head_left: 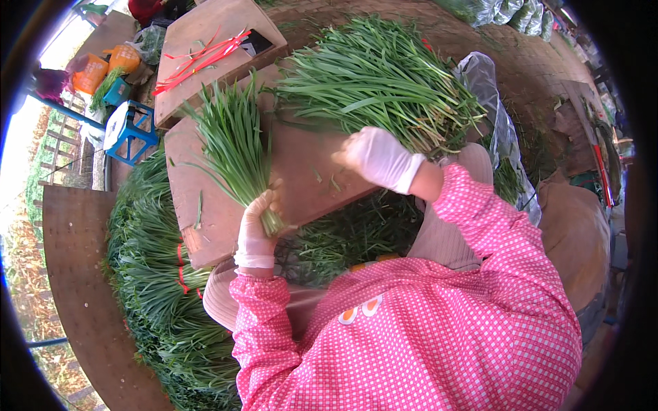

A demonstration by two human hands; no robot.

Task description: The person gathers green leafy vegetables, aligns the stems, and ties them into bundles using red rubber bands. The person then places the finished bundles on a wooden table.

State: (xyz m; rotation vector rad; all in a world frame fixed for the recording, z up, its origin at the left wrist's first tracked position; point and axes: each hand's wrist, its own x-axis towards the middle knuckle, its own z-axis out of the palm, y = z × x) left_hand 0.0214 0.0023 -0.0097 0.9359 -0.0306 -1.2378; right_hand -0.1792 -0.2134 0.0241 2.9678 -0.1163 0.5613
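My left hand (258, 226), in a white fingerless-looking glove, is closed round the pale stem ends of a bunch of green leafy chives (231, 149), whose leaves point up and away over the wooden board (303, 169). My right hand (367, 154), gloved likewise, is above the board's right part, beside a large loose pile of the same greens (380, 82). Its fingers are blurred, and whether they hold a stem cannot be told. Red ties (205, 56) lie on a second board (177, 103) at the upper left, beside a dark flat object (257, 43).
Red-tied bundles (164, 287) are stacked to my left beside a curved-looking wooden panel (82, 287). A blue stool (134, 131) and orange bags (90, 74) stand at the upper left. A clear plastic bag (493, 103) is at the right. Loose leaves (360, 236) lie below the board.
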